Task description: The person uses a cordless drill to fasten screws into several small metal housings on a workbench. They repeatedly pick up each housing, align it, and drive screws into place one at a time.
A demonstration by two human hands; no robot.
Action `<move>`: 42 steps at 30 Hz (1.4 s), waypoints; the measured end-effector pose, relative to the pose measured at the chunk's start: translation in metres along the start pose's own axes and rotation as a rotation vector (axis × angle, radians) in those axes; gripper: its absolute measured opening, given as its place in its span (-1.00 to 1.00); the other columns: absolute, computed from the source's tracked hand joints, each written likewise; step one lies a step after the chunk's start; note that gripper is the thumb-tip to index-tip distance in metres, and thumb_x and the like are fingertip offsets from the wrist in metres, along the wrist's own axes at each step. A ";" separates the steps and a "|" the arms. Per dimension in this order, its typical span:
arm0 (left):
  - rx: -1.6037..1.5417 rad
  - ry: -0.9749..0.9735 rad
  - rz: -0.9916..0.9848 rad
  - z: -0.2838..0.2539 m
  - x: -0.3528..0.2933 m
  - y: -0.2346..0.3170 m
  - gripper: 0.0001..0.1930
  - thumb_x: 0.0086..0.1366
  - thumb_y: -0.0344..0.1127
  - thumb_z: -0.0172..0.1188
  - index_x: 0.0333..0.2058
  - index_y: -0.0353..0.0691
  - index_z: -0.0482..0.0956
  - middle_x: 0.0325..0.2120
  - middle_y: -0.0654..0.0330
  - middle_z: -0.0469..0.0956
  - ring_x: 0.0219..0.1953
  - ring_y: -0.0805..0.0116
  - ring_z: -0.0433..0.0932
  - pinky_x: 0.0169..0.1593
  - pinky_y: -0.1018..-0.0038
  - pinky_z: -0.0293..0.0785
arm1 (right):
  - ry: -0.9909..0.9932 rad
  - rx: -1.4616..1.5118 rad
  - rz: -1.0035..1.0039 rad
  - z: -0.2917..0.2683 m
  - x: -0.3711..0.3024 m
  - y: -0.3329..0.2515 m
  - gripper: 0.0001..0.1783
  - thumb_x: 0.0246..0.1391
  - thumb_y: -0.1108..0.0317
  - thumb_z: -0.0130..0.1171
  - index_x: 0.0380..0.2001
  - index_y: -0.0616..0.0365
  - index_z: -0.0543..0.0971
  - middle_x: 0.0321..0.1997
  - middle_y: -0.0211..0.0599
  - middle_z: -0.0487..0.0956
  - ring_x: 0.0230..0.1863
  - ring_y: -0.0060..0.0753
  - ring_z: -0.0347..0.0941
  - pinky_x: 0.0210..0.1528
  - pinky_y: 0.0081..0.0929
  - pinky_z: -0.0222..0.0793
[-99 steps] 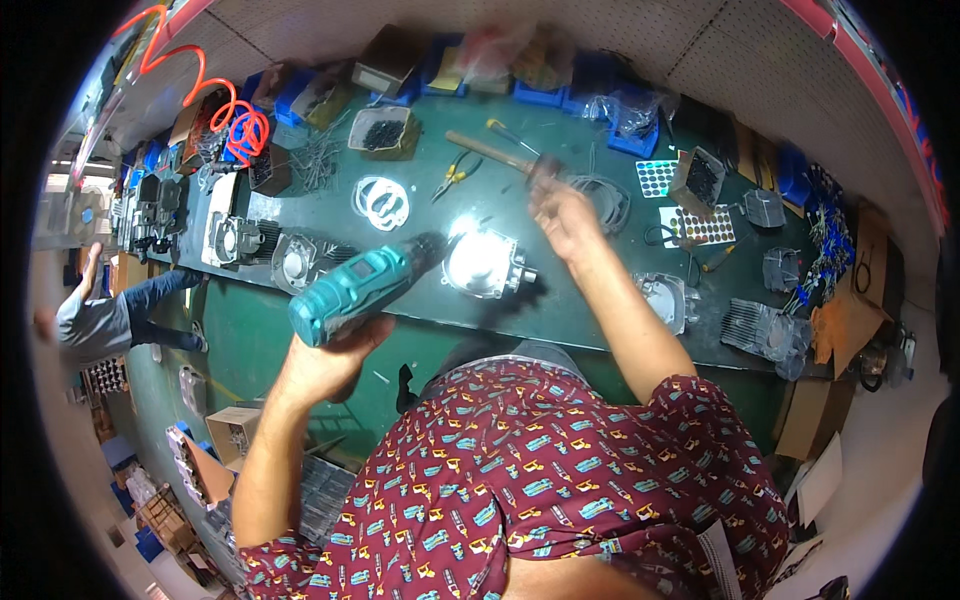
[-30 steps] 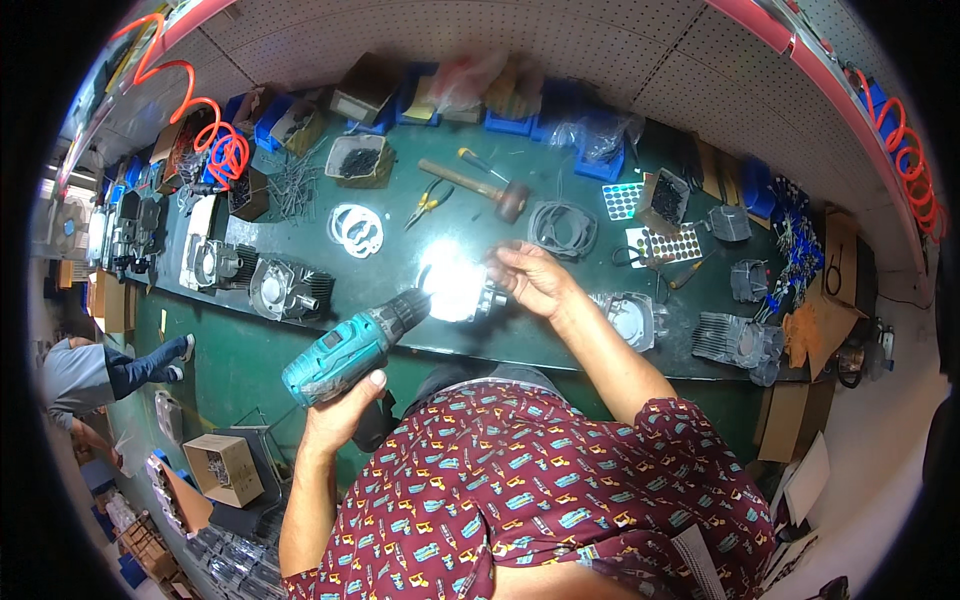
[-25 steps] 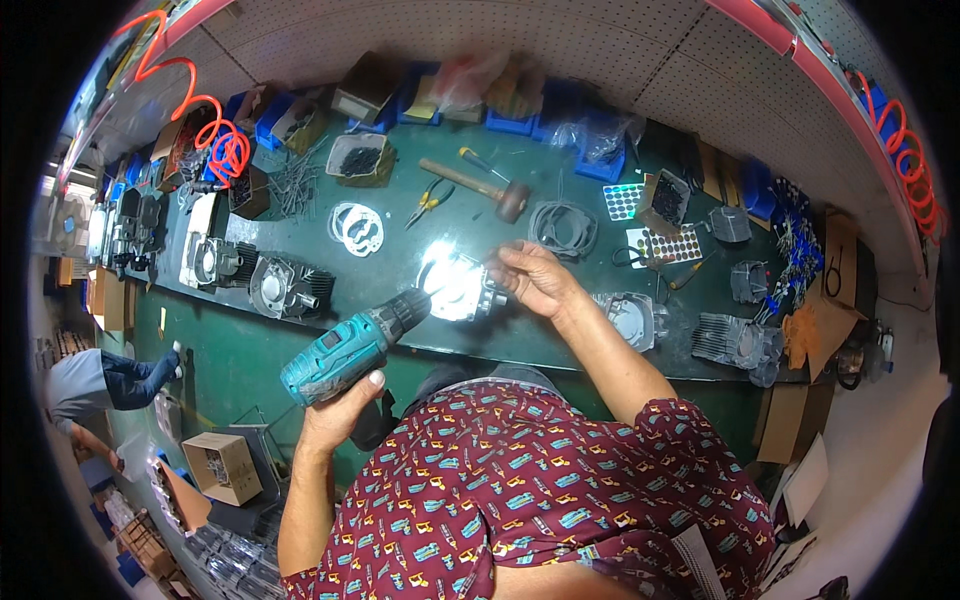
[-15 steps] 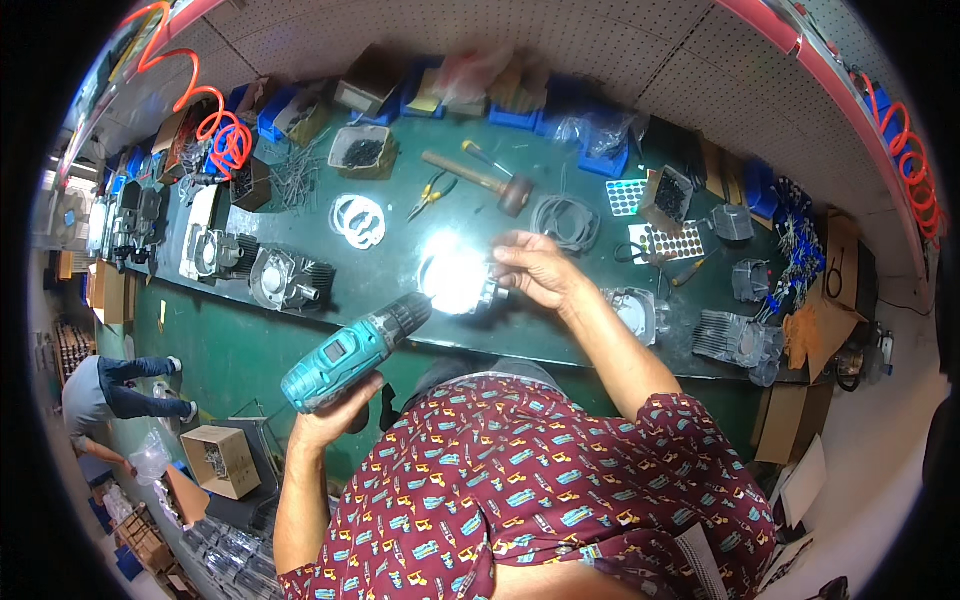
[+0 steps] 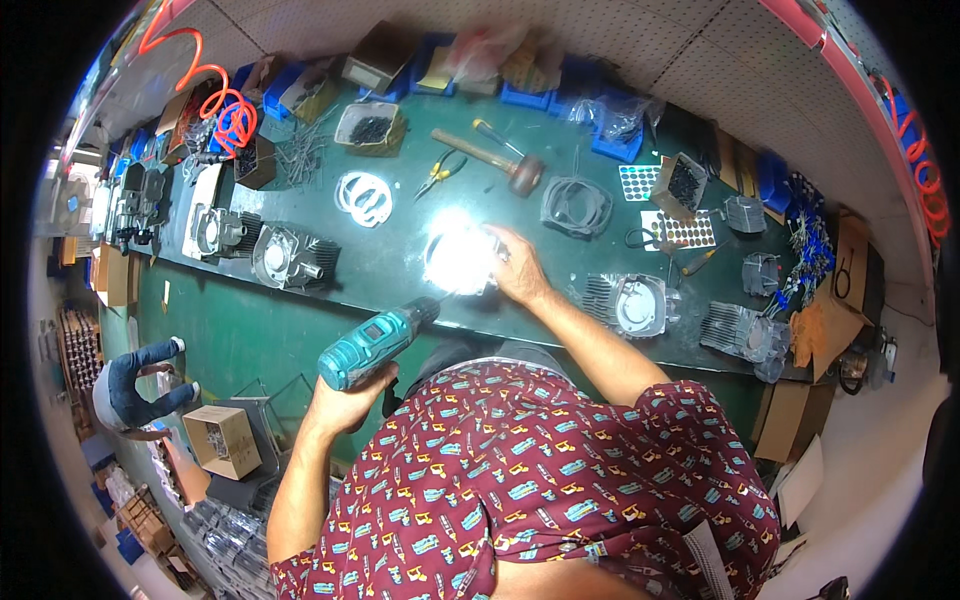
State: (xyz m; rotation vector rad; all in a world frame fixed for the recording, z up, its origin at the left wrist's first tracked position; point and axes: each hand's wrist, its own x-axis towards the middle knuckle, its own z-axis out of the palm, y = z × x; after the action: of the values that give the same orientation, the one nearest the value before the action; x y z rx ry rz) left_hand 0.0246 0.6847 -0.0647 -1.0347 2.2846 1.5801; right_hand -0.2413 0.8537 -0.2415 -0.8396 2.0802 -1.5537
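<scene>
My left hand is wrapped round the grip of a teal cordless drill. The drill's dark chuck points up and right, toward the near side of a metal casting on the bench. Strong glare washes out most of that casting, so the contact at the drill's tip cannot be made out. My right hand is closed at the casting's right edge, its fingertips partly lost in the glare. Right of this hand lies a finned metal casting with a round opening.
Behind the work lie a mallet, yellow-handled pliers, white rings and coiled grey tubing. A box of dark screws stands farther back. More castings sit left. A person bends over at far left.
The drill and my left hand have moved right and slightly up, bringing the chuck nearer the casting. My right hand has come down against the casting's right edge. The view has shifted slightly.
</scene>
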 end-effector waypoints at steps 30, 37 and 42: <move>0.856 -0.191 0.094 0.022 0.055 0.155 -0.74 0.09 -0.27 0.36 -0.23 -0.22 0.65 -0.38 -0.06 0.68 -0.25 -0.11 0.67 -0.13 0.17 0.60 | 0.056 0.153 -0.092 0.018 0.004 0.029 -0.59 0.14 0.34 0.09 0.02 0.30 0.60 0.04 0.10 0.56 0.10 0.06 0.48 0.24 -0.23 0.36; 0.923 -0.123 0.129 0.023 0.039 0.159 -0.72 0.06 -0.17 0.40 -0.29 -0.16 0.65 -0.37 -0.06 0.67 -0.24 -0.11 0.65 -0.13 0.13 0.59 | 0.054 0.114 -0.143 0.017 0.004 0.013 -0.59 0.15 0.35 0.08 0.03 0.31 0.59 0.06 0.08 0.56 0.12 0.07 0.47 0.24 -0.22 0.35; 0.714 -0.127 0.126 0.007 0.031 0.163 -0.70 0.11 -0.21 0.38 -0.18 -0.14 0.67 -0.38 -0.04 0.68 -0.27 -0.10 0.66 -0.14 0.17 0.59 | 0.006 0.099 -0.134 0.015 0.008 0.020 -0.59 0.16 0.34 0.09 0.04 0.33 0.58 0.06 0.09 0.56 0.15 0.07 0.46 0.25 -0.20 0.34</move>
State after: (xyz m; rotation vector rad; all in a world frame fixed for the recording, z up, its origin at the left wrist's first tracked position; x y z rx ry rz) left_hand -0.1025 0.7089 0.0394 -0.5899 2.5385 0.7045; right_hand -0.2419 0.8411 -0.2644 -0.9563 1.9684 -1.7147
